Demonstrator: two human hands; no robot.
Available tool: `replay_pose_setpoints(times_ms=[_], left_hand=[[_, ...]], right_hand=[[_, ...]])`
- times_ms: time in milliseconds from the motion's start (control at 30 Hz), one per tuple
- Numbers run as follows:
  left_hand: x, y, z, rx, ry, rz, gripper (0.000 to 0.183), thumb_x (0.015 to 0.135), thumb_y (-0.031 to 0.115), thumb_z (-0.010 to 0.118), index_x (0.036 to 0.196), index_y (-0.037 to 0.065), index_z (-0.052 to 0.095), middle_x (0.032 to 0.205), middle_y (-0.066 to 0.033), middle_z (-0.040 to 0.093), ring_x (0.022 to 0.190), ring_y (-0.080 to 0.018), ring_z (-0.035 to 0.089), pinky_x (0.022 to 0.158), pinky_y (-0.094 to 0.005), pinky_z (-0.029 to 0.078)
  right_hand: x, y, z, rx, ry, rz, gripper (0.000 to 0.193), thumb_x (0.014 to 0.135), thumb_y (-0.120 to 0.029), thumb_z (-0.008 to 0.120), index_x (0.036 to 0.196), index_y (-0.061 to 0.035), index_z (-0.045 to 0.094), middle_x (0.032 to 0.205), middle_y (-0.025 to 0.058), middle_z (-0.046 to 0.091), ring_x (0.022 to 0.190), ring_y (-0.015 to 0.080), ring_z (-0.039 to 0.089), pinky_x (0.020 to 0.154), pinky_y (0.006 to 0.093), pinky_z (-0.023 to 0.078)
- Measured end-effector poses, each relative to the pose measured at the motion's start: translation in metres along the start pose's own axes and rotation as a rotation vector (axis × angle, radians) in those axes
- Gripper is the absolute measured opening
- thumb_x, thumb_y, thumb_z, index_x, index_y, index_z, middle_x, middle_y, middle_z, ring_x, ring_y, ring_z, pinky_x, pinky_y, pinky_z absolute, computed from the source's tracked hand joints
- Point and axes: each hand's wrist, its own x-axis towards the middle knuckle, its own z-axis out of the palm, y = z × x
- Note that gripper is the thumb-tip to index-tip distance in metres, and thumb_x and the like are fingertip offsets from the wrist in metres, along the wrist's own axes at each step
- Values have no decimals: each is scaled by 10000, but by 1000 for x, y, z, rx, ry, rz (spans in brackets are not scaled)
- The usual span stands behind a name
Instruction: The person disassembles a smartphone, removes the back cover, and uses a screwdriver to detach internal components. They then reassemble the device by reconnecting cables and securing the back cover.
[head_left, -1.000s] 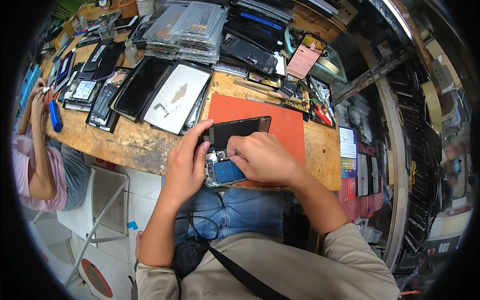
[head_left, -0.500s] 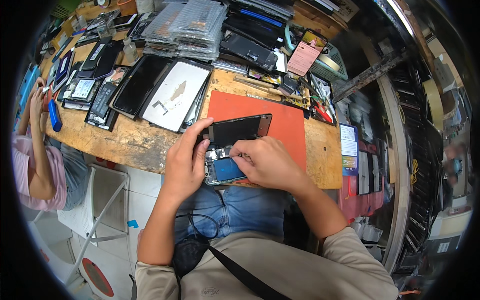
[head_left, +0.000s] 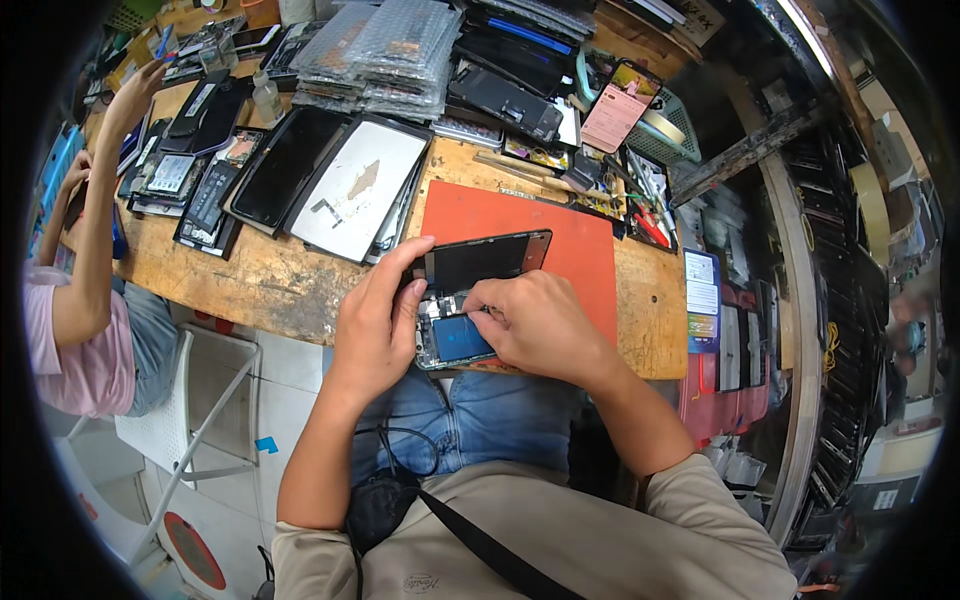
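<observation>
Centrally, an opened phone (head_left: 440,305) is being held over the near edge of an orange mat (head_left: 575,245), its screen (head_left: 490,261) being tilted up behind the blue battery (head_left: 460,338). The phone's left side is being grasped between thumb and fingers of the left hand (head_left: 375,325). The right hand (head_left: 540,320) is being held with curled fingers over the battery's right end; whether anything is being pinched cannot be told. The mat is being supported by a wooden table (head_left: 645,310). Beyond it, a white panel (head_left: 370,175) and bubble-wrapped packs (head_left: 385,60) are being borne. Leftward, a co-worker's arm (head_left: 100,200) is being held up.
</observation>
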Motion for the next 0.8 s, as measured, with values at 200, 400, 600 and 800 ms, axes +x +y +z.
replay_pose_setpoints(times_ms=[200, 400, 600, 800], left_hand=[[-1, -1, 1, 11, 22, 39, 421, 1016, -24, 628, 1425, 72, 621, 1251, -224, 730, 1093, -423, 734, 903, -443, 576], [1, 1, -1, 5, -13, 3, 420, 1015, -29, 627, 1422, 73, 622, 1260, -223, 729, 1109, -423, 733, 906, -452, 577], [1, 0, -1, -24, -2, -10, 418, 1022, -16, 622, 1432, 71, 615, 1284, -223, 726, 1124, -429, 730, 919, -445, 575], [1, -1, -1, -4, -6, -6, 430, 1021, -16, 623, 1441, 75, 612, 1283, -226, 727, 1133, -434, 726, 926, -451, 573]], right_hand=[[1, 0, -5, -27, -28, -20, 126, 908, -160, 759, 976, -83, 833, 773, 155, 759, 703, 360, 739, 672, 461, 565], [4, -2, -10, 6, -123, 21, 117, 900, -141, 715, 941, -70, 799, 863, 182, 775, 829, 402, 756, 743, 523, 587], [17, 7, -4, -41, -156, -8, 98, 922, -157, 743, 972, -73, 746, 814, 179, 737, 800, 410, 728, 729, 516, 545], [14, 5, -8, 23, -126, -18, 86, 933, -113, 703, 962, -38, 734, 806, 205, 734, 805, 420, 734, 720, 529, 556]])
